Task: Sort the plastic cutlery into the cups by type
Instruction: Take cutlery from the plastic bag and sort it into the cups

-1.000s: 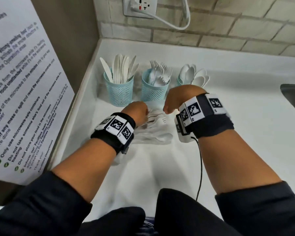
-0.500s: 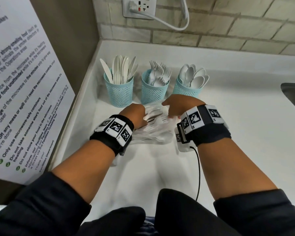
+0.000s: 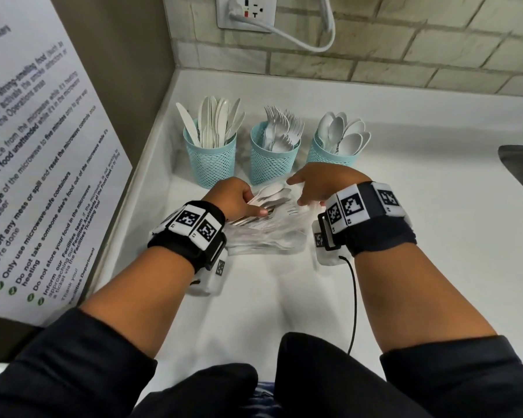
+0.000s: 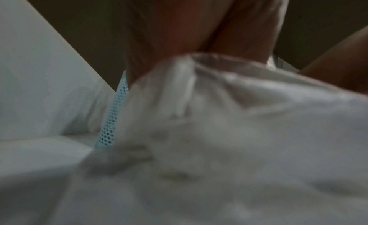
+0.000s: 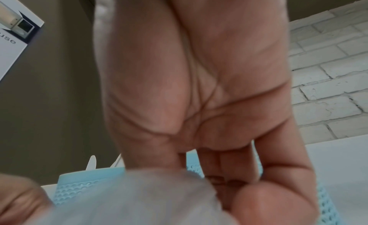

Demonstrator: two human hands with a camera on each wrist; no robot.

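Three teal mesh cups stand in a row: the knife cup (image 3: 210,158), the fork cup (image 3: 273,161) and the spoon cup (image 3: 332,155). In front of them a clear plastic bag (image 3: 266,239) of white cutlery lies on the counter. My left hand (image 3: 255,206) grips a bunch of white cutlery (image 3: 272,196) sticking out of the bag's mouth. My right hand (image 3: 304,197) pinches the bag's edge at the right of the opening. In the right wrist view its fingers (image 5: 235,168) curl over the bag (image 5: 139,200). The left wrist view is blurred, filled by the bag (image 4: 219,134).
The white counter (image 3: 420,176) runs into a corner with a brick wall behind and a notice board (image 3: 43,161) on the left. A wall socket (image 3: 248,10) with a white cable is above. A dark sink edge (image 3: 520,164) lies at the right.
My right hand has come down from beside the spoon cup to the bag and taken hold of its edge. My left hand has stayed on the cutlery bunch.
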